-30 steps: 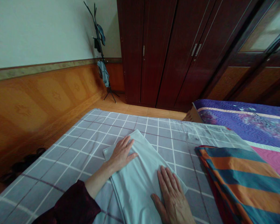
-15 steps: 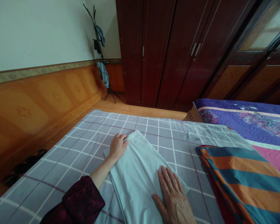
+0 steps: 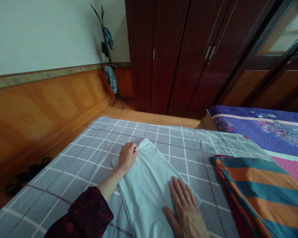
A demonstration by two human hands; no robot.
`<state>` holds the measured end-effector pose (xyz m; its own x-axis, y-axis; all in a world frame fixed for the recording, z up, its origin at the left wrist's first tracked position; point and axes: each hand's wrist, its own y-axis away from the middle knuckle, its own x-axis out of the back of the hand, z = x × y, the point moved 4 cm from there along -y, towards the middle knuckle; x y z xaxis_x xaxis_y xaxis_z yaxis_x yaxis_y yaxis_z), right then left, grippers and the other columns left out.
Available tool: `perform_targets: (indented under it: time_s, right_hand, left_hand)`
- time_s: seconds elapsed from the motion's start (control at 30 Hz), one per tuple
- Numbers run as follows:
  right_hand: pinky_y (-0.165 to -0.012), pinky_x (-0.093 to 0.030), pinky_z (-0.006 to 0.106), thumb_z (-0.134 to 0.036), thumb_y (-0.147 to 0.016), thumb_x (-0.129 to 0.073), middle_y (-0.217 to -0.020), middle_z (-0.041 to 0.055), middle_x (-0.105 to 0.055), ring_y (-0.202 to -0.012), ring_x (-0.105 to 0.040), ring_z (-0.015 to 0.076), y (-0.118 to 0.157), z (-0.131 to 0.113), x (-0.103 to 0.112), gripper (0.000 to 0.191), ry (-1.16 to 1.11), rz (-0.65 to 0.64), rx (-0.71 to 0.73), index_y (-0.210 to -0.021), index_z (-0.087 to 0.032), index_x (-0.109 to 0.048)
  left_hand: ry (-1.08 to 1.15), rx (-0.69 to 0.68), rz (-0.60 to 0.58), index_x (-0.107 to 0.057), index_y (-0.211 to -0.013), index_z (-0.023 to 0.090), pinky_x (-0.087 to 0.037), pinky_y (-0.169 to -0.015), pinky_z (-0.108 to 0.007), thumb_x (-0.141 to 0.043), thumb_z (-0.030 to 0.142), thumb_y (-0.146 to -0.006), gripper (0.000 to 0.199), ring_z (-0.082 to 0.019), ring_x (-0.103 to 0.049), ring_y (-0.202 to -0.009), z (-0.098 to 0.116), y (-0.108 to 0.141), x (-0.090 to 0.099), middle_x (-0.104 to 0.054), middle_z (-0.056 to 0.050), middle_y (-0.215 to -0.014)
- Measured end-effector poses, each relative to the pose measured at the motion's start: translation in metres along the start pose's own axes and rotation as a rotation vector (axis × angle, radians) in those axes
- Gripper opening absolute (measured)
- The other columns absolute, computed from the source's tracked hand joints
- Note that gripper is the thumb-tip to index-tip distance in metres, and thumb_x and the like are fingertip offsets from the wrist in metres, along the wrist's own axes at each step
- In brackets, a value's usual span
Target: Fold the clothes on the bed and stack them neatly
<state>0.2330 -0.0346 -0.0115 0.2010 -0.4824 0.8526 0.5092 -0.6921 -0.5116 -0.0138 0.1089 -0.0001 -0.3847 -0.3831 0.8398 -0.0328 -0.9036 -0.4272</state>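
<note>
A pale mint cloth (image 3: 146, 185), folded into a long shape, lies on a grey checked bedspread (image 3: 94, 142). At its far left edge, my left hand (image 3: 127, 156) pinches the fabric between thumb and fingers. My right hand (image 3: 186, 208) rests flat on the cloth's right part, fingers stretched out and thumb apart. The cloth's near end runs out of the bottom of the view.
Folded striped orange and teal fabric (image 3: 265, 188) lies at the right. Beyond it is a purple and pink quilt (image 3: 263, 122). A dark wardrobe (image 3: 173, 56) and a coat stand (image 3: 110, 62) stand behind. Dark footwear (image 3: 27, 175) sits on the floor at left.
My left hand's fingers have closed on the cloth's edge, which is now slightly gathered at the grip. The right hand stays flat in place. The view has shifted very slightly.
</note>
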Motion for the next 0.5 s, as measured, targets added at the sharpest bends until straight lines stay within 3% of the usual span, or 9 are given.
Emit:
perform_targets:
  time_s: [0.5]
  right_hand:
    - [-0.099, -0.036, 0.045, -0.04, -0.084, -0.054, -0.14, 0.0173, -0.044, -0.134, -0.032, 0.0319, -0.0002, 0.0003, 0.0004, 0.067, -0.02, -0.008, -0.004, -0.139, -0.007, -0.036]
  left_hand:
    - [-0.008, -0.026, -0.051, -0.059, -0.085, 0.019, -0.042, -0.081, -0.031, -0.055, 0.019, -0.086, 0.004, -0.02, -0.057, -0.09, 0.0021, 0.0003, 0.0019, -0.062, -0.004, -0.088]
